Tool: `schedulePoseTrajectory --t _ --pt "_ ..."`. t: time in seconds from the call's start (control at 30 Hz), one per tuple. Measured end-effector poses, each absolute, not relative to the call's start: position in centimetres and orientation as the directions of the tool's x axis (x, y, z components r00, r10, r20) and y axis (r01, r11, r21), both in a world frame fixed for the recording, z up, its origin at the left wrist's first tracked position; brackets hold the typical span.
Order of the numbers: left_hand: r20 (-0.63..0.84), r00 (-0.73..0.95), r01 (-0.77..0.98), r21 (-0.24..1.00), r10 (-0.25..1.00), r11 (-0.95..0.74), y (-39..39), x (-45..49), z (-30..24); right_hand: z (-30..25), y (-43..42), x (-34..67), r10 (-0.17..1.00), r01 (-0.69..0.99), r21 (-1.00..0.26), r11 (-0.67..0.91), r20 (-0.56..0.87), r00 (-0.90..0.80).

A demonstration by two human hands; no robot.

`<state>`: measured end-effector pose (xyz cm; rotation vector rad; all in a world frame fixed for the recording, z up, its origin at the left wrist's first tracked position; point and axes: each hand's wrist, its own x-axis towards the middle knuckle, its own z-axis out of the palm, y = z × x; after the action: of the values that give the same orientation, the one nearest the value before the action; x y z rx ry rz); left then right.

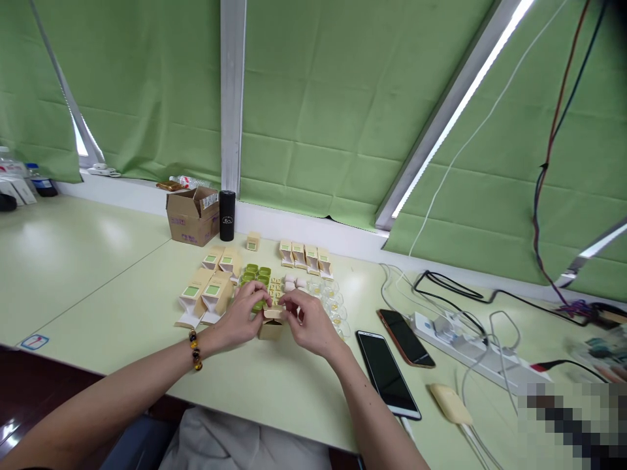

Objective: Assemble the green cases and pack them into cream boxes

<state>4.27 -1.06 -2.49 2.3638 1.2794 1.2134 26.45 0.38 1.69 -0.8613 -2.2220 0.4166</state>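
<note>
A small beige cardboard box (270, 331) stands at the table's front, between my two hands, its top flap raised. My left hand (245, 311), with a beaded bracelet at the wrist, has its fingers closed on the box's left top edge. On the other side my right hand (312, 321) pinches the flap at the right. Just beyond the hands are green square cups (251, 269), small yellowish pieces (275, 284), pale pink round pieces (290, 286) and clear plastic domes (333, 305). Open beige boxes (218, 289) lie to the left.
More open small boxes (299, 253) line the back, near a single box (253, 241). A brown carton (192, 217) and black tumbler (226, 217) stand at the back left. Rightward lie a white phone (386, 373), another phone (405, 337), a power strip (477, 356) and loose cables.
</note>
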Motion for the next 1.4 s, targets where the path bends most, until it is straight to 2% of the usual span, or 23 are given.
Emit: schedulePoseTrajectory --t 0.13,0.3,0.4,0.77,1.1,1.17,1.27,1.4 --pt "0.606 0.360 0.592 0.438 0.709 -0.676 -1.4 3.4 -1.9 1.1 0.1 26.4 0.652 0.497 -0.423 0.758 0.517 -0.554" --pt "0.650 0.523 0.552 0.234 0.551 -0.800 -1.6 2.2 -1.3 -0.9 0.1 26.5 0.578 0.450 -0.371 0.812 0.619 -0.532" --pt "0.664 0.557 0.552 0.153 0.499 -0.820 -1.5 2.0 -1.4 -1.7 0.0 26.4 0.537 0.439 -0.332 0.835 0.666 -0.518" --pt "0.695 0.578 0.516 0.094 0.427 -0.851 -1.3 2.0 -2.0 -2.8 -0.1 26.4 0.399 0.425 -0.169 0.889 0.743 -0.538" --pt "0.564 0.669 0.540 0.080 0.484 -0.838 -1.7 1.9 -2.2 -2.7 -0.5 27.0 0.452 0.462 -0.158 0.873 0.620 -0.641" --pt "0.587 0.625 0.570 0.106 0.514 -0.814 -1.8 2.0 -2.1 -2.6 -0.5 27.1 0.455 0.463 -0.162 0.871 0.620 -0.639" --pt "0.631 0.473 0.675 0.189 0.615 -0.713 -1.5 2.0 -2.1 -2.4 -0.5 27.4 0.491 0.496 -0.180 0.849 0.614 -0.618" --pt "0.569 0.409 0.769 0.206 0.714 -0.605 -1.0 2.0 -2.2 -2.2 -0.2 27.9 0.593 0.593 -0.201 0.780 0.543 -0.595"
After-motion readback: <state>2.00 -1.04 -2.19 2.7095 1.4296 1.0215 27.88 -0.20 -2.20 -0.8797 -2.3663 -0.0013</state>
